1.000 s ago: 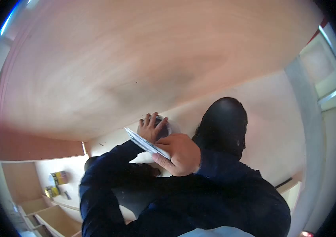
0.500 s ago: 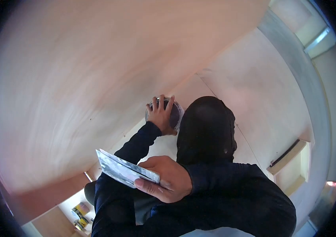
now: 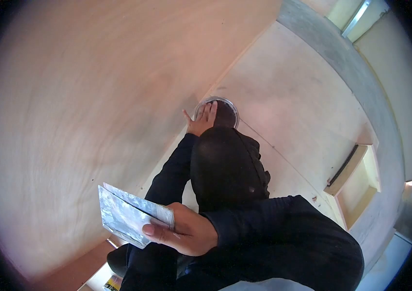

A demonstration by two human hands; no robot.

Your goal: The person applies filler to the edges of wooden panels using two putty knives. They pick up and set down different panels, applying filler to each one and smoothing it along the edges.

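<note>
My left hand (image 3: pixel 202 119) reaches far forward and rests on top of a round tin (image 3: pixel 226 114) with a pale rim and dark inside, fingers spread over its left half. The tin stands on the plywood floor beside a large wooden panel. My right hand (image 3: pixel 182 234) is close to my body and grips a folded stack of silvery-grey sheets (image 3: pixel 126 215) between thumb and fingers. My dark-clad knee (image 3: pixel 225 165) fills the space between the two hands and hides the floor under it.
A big plywood panel (image 3: pixel 84 111) takes up the whole left side. Pale plywood floor (image 3: pixel 293 106) spreads to the right, crossed by a grey concrete strip (image 3: pixel 334 51). An open wooden box (image 3: pixel 354 182) lies at the right. A yellow can (image 3: pixel 112 283) shows at the bottom edge.
My right hand has carried the folded sheets down and left, away from the tin. My left hand has stayed on the tin while the view swung round.
</note>
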